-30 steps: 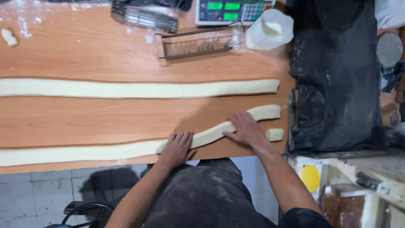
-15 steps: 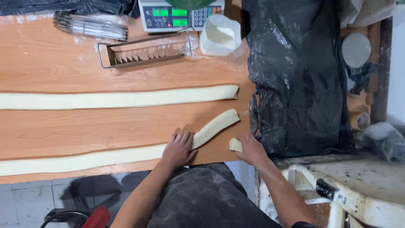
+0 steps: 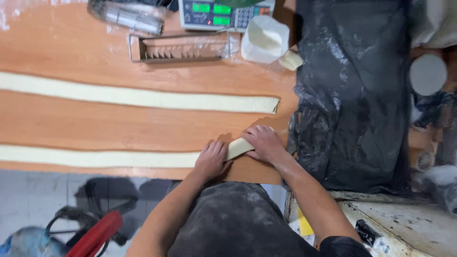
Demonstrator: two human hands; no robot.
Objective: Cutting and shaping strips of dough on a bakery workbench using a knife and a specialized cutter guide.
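At the lower centre of the head view, both hands lie palm-down on the near dough rope (image 3: 95,157). Rope's long axis runs left–right across the wooden desk (image 3: 119,126), from the left frame edge to its end under the hands. Left hand (image 3: 211,160) presses flat on the rope, fingers spread, not clamped. Right hand (image 3: 264,142) covers the rope's right tip, fingers flat and together, likewise pressing rather than gripping. A short stretch of dough shows between the two hands, which sit close but apart. Right hand is nearer the rope's end; the rest of the rope extends leftward, away from both.

Above it, a second dough rope (image 3: 143,97) lies roughly parallel, untouched. Upper frame: metal cutter frame (image 3: 183,46), digital scale (image 3: 223,13), white tub of flour (image 3: 264,39). Right of the hands: black plastic sheet (image 3: 352,95).
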